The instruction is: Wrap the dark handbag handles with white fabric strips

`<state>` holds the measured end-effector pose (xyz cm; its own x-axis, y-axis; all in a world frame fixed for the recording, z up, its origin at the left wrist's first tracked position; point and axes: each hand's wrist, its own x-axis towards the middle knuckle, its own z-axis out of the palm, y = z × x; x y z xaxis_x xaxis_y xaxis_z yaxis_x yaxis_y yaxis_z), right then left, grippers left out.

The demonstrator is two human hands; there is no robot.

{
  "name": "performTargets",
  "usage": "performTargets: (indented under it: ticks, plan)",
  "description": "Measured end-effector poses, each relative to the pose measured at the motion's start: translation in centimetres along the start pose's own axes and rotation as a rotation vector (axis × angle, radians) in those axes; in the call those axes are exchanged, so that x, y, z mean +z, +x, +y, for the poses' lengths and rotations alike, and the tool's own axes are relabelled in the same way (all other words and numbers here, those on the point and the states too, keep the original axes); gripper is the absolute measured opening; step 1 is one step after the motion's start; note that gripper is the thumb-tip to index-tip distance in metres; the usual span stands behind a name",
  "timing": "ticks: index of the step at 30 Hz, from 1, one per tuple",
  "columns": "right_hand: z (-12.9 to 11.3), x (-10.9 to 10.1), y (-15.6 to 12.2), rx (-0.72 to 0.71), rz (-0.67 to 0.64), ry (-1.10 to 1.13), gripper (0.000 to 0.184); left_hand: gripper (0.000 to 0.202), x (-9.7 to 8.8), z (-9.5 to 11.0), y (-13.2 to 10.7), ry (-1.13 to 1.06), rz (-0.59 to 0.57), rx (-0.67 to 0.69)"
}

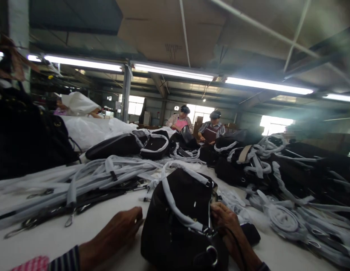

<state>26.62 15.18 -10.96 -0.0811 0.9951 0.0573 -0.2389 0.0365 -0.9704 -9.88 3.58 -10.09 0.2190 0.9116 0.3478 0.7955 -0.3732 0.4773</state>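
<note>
A black handbag [160, 210] stands on the white table in front of me. Its handles [169, 195] are wrapped in white padding, and a metal ring shows low on its side. My right hand [227, 220] pinches the edge of the bag's opening at the right. Just left of the bag is my left hand [119, 229], with its fingers curled together; whether anything is inside them is hidden. A thin dark cord passes over my right wrist.
Wrapped straps [92, 177] with metal clips lie on the left. More black bags [155, 145] stretch across the back, and coiled wrapped straps [283, 218] lie at right. A dark bag [28, 131] stands at far left. Two people in aprons work beyond the table.
</note>
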Motion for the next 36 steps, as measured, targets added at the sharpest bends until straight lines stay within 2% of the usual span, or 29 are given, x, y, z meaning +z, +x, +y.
performTargets:
  ticks: [2,6,9,12,15,21,27,30,33,36]
  plan:
    - [-0.1,-0.1,-0.1,0.013,0.007,-0.003,0.037,0.031,-1.1,0.4,-0.2,-0.25,-0.007,-0.181]
    - [0.1,-0.5,0.0,0.042,0.014,0.017,0.036,0.036,-1.9,-0.3,-0.8,-0.689,0.173,-0.47]
    - [0.2,-0.8,0.1,0.052,0.031,0.01,0.036,0.043,-2.3,-0.9,-1.6,-0.86,0.204,-0.564]
    - [-0.1,-0.7,-0.1,0.048,0.038,-0.005,0.037,0.053,-2.9,-1.1,-2.2,-0.94,0.2,-0.569]
    - [-0.4,-0.4,-0.4,0.039,0.035,-0.024,0.037,0.058,-3.4,-1.0,-2.5,-0.949,0.189,-0.591]
    - [-1.0,0.1,-0.8,0.055,0.028,0.0,0.041,0.031,-3.1,0.1,-2.5,-0.855,0.026,-0.553]
    - [-1.2,-0.2,-0.6,0.061,-0.019,-0.037,0.039,0.023,-2.7,1.3,-1.5,-0.746,-0.016,-0.499]
    - [-1.2,0.1,-0.9,0.041,-0.016,-0.047,0.037,0.029,-3.9,1.7,-1.0,-0.665,0.021,-0.51]
    - [-1.9,0.8,-1.5,0.027,-0.001,-0.044,0.036,0.04,-6.0,2.6,-0.1,-0.544,0.13,-0.503]
    - [-3.4,1.6,-1.5,-0.016,0.008,-0.112,0.033,0.039,-8.1,4.7,1.9,-0.468,0.156,-0.361]
